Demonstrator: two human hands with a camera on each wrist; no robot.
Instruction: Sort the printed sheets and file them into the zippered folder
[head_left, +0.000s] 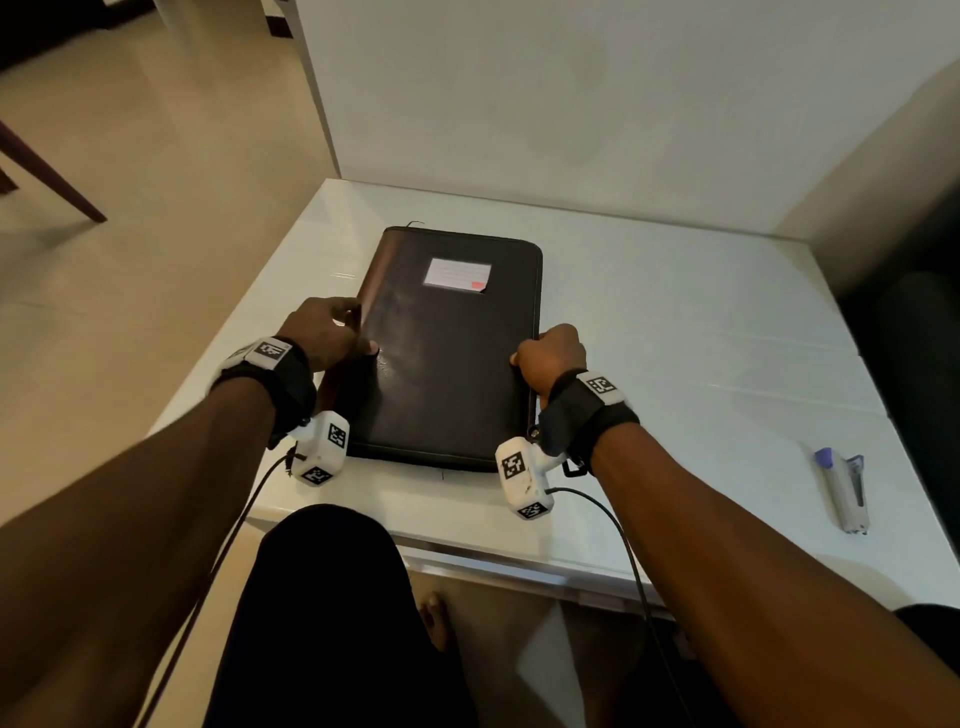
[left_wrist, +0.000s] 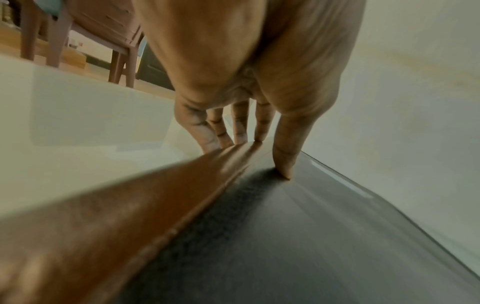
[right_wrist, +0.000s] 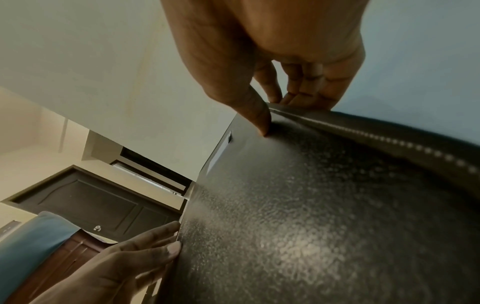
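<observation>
A dark brown zippered folder with a white label lies closed on the white table. My left hand grips its left spine edge, thumb on the cover and fingers down the brown side. My right hand grips the right zipper edge, thumb on top of the textured cover and fingers curled under the zipper rim. No printed sheets are in view.
A grey stapler with a purple end lies near the table's right front corner. A wall rises behind the table. A wooden chair leg stands on the floor at the left. My knee is under the table's front edge.
</observation>
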